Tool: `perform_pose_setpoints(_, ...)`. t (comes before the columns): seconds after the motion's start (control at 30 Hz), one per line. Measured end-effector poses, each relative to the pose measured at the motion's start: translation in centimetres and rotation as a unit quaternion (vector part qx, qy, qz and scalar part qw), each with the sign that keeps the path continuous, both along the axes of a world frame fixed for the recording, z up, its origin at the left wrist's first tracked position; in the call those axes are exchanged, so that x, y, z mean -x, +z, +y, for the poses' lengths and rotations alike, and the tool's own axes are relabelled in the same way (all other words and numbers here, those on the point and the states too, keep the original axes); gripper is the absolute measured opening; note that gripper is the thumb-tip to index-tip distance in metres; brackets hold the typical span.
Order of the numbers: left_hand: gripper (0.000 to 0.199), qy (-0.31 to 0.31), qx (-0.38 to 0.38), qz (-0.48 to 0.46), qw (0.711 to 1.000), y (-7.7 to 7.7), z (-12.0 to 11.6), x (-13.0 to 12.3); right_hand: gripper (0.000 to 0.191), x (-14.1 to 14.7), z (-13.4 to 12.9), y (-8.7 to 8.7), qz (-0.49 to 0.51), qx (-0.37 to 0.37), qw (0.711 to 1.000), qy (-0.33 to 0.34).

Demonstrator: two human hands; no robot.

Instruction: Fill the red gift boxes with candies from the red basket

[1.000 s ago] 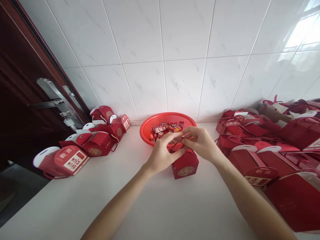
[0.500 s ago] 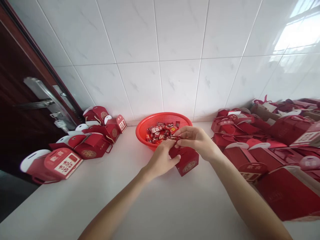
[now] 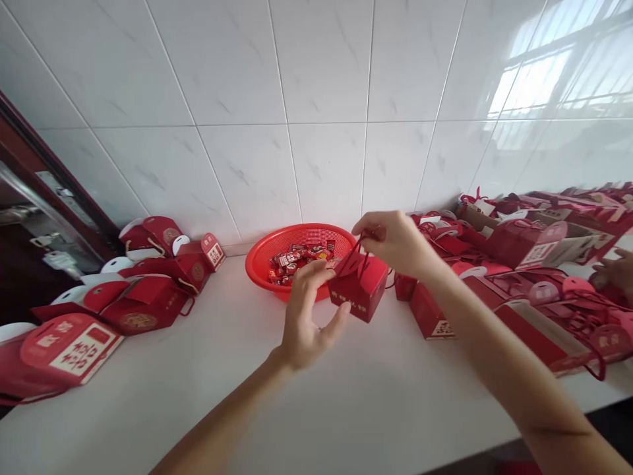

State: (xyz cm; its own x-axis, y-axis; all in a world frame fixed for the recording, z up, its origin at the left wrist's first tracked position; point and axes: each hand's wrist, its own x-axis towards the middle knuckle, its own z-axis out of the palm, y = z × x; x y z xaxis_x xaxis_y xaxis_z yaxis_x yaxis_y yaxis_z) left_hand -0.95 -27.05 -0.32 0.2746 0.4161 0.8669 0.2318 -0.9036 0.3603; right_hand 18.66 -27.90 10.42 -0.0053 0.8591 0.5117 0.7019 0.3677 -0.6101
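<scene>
A small red candy box (image 3: 360, 290) with gold lettering hangs tilted by its cord handle in front of the basket. My right hand (image 3: 390, 239) is closed on that dark red cord, above the box. At the box's left side is my left hand (image 3: 311, 316), fingers and thumb spread apart; whether a fingertip touches the box I cannot tell. Behind them stands a round red plastic basket (image 3: 262, 264), partly covered by my left fingers and the box. Wrapped candies (image 3: 291, 258) in red and dark wrappers lie inside it.
Several closed red boxes (image 3: 148, 310) stand at the left, beside a door with a metal handle (image 3: 24, 191). A large heap of red boxes (image 3: 524, 241) fills the right side. Another person's hand (image 3: 618, 270) shows at the right edge. A tiled wall (image 3: 326, 165) rises behind.
My right hand has risen with the box's cord, lifting the box. My left hand has opened and dropped slightly. The view has turned right, bringing another person's hand in.
</scene>
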Motion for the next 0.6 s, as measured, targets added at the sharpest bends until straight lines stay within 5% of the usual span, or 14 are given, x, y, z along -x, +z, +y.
perform_pose_setpoints(0.13, 0.025, -0.118, -0.026, 0.026, 0.992, -1.0, -1.6, -0.8, 0.026, -2.9, -0.2, 4.2, -0.057, -0.022, 0.995, -0.084)
perform_pose_setpoints(0.27, 0.008, -0.285, 0.064, 0.113, 0.95, -5.5, -4.0, -2.6, 0.022, -6.5, -0.5, 6.8, -0.124, -0.043, 0.966, -0.222)
perform_pose_setpoints(0.43, 0.019, -0.423, 0.059, 0.268, 0.864, -12.5, -7.3, -4.1, 0.018, -11.2, -1.0, 7.7, -0.139, -0.037, 0.936, -0.321)
perform_pose_setpoints(0.6, 0.018, -0.428, 0.093, 0.344, 0.83, -14.2, -7.9, -3.9, 0.02, -15.5, -1.1, 7.3, -0.134, -0.007, 0.904, -0.405)
